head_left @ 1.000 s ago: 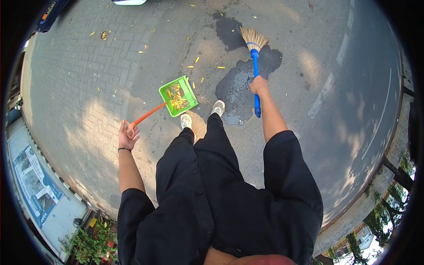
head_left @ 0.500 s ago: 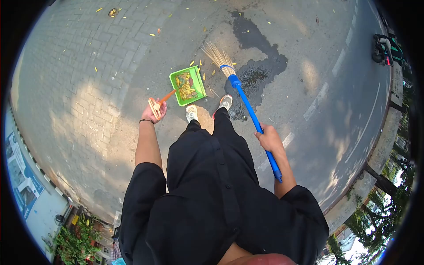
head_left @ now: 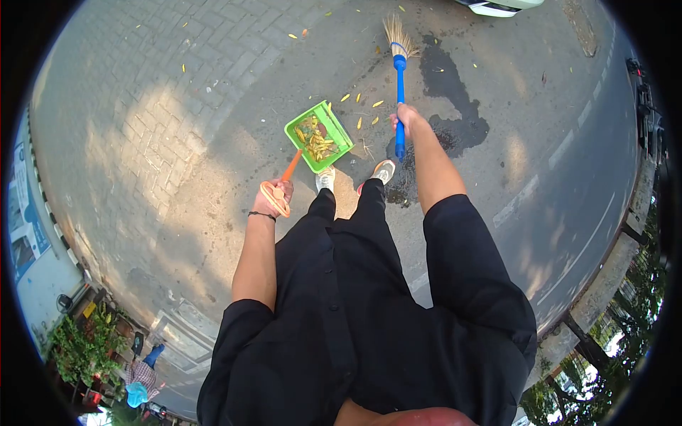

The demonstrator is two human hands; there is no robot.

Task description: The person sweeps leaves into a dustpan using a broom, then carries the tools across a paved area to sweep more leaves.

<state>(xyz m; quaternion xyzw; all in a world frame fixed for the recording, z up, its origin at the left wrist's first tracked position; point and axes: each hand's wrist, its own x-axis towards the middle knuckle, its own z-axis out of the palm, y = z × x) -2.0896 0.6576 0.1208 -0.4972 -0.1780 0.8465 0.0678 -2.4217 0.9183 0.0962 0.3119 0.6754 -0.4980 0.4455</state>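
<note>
My left hand is closed around the orange handle of a green dustpan, which sits on the pavement before my shoes. Yellow leaves and debris lie inside the pan. In my right hand is the blue handle of a broom, gripped near its lower end as seen here. The broom's straw bristles point away from me, beyond the dustpan. Several yellow leaves are scattered between dustpan and broom.
A wet patch stains the asphalt at right of the broom. Part of a white vehicle shows at the top edge. Brick paving spreads on the left. A person in a blue head covering is at the lower left, beside plants.
My right arm has stretched forward, carrying the broom farther away and more upright in view. The white vehicle and the person at lower left have come into view. My left hand still holds the dustpan handle.
</note>
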